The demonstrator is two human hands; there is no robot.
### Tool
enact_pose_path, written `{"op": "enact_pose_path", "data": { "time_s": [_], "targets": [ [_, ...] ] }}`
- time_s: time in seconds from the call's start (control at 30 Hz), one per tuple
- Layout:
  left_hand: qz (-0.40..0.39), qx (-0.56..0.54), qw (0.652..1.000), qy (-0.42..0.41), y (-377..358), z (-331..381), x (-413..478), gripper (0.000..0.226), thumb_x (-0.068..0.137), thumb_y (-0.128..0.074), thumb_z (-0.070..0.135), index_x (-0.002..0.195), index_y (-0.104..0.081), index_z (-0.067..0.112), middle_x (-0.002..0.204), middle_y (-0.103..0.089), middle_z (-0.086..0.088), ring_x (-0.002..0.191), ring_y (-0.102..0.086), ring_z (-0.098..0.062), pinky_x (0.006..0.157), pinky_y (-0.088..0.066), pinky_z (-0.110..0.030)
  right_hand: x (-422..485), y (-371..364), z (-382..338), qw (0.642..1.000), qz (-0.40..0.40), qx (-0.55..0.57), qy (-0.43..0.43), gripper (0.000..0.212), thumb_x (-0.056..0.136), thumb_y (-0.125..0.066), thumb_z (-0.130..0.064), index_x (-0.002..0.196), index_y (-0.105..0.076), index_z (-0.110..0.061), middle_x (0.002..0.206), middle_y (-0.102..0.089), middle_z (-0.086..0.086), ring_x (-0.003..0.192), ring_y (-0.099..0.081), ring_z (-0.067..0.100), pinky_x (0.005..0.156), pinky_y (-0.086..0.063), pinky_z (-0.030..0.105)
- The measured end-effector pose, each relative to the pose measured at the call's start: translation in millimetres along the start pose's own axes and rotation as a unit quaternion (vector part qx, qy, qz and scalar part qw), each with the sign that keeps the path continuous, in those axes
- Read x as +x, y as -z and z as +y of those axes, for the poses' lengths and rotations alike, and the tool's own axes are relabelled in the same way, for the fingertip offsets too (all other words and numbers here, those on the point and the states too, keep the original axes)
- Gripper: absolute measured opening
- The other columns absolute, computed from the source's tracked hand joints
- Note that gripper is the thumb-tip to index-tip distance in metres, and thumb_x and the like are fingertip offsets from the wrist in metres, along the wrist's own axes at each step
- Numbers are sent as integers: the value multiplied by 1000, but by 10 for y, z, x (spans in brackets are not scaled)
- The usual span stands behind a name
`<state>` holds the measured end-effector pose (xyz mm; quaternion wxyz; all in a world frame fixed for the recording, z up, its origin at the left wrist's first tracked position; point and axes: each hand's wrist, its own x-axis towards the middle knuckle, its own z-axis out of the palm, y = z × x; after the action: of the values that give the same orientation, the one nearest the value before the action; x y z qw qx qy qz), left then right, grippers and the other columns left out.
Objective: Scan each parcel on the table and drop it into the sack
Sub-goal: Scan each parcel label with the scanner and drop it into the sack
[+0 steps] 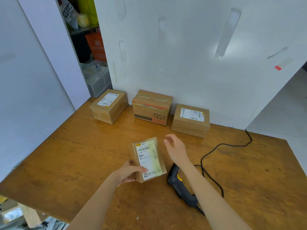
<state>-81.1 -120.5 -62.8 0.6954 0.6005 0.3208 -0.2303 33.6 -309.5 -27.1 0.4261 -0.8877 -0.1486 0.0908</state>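
Observation:
My left hand (128, 171) grips a small cardboard parcel (147, 159) by its near left corner, label side up, just above the wooden table (66, 163). To the parcel's right my right hand (175, 147) hovers open, fingers spread, holding nothing. A black and yellow barcode scanner (178, 183) lies on the table under my right forearm. Three more cardboard parcels stand along the back wall: a left one (108, 106), a taped middle one (152, 107) and a right one (191, 120).
The scanner's black cable (216, 150) loops across the table's right side to the wall. Below the table's front left edge lie a parcel and grey plastic (20, 216). White walls close in at the left and back. Shelves with bags (89, 39) show through a gap.

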Motion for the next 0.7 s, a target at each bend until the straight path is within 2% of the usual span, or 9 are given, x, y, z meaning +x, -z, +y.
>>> {"op": "enact_pose_path", "data": {
  "time_s": [0.07,0.2,0.33,0.47,0.57,0.63,0.7],
  "targets": [
    [8,-30,999,-10,44,3,27,95,62,-89,12,139,-33,15,125,-63,-7,111,-63,-26,89,-55,-40,-170,61,326,995,40,-28,-82,32,97,-49,-33,126,-53,-20,128,-58,0,122,-51,19,102,-45,41],
    [14,-47,999,-21,72,51,89,89,63,-89,15,137,-38,15,124,-63,-6,112,-62,-24,86,-56,-42,-647,-28,796,979,-28,-118,-163,46,94,-49,-50,129,-47,-21,128,-51,2,123,-46,24,97,-46,43],
    [14,-43,999,-22,55,92,120,98,56,-91,17,137,-37,14,126,-62,-7,112,-62,-26,86,-56,-44,-979,-150,944,968,-98,-182,-144,68,84,-54,-63,138,-37,-24,132,-42,-2,126,-39,22,96,-44,38],
    [13,-48,998,-31,21,128,114,113,42,-94,21,136,-32,16,126,-60,-8,112,-61,-26,79,-57,-41,-1068,-224,979,959,-85,-241,-119,64,87,-59,-49,140,-33,-22,132,-44,-2,122,-43,20,93,-47,36],
    [21,-51,998,-34,29,135,104,116,42,-93,16,137,-27,19,126,-60,-9,113,-61,-27,79,-56,-39,-1047,-243,931,969,-66,-200,-127,62,90,-59,-43,141,-34,-19,130,-48,0,120,-48,20,93,-47,30],
    [38,-52,997,-40,59,139,109,118,43,-93,13,140,-25,19,127,-59,-9,114,-60,-27,81,-54,-38,-1031,-200,801,985,-41,-83,-147,54,92,-59,-38,137,-39,-17,124,-55,0,112,-55,17,87,-47,25],
    [56,-58,996,-48,97,152,123,120,46,-92,10,144,-23,17,123,-59,-6,113,-59,-26,85,-53,-38,-1032,-107,552,985,-1,82,-152,33,92,-60,-35,121,-47,-26,107,-62,-1,90,-61,13,71,-48,19]
  ]
}}
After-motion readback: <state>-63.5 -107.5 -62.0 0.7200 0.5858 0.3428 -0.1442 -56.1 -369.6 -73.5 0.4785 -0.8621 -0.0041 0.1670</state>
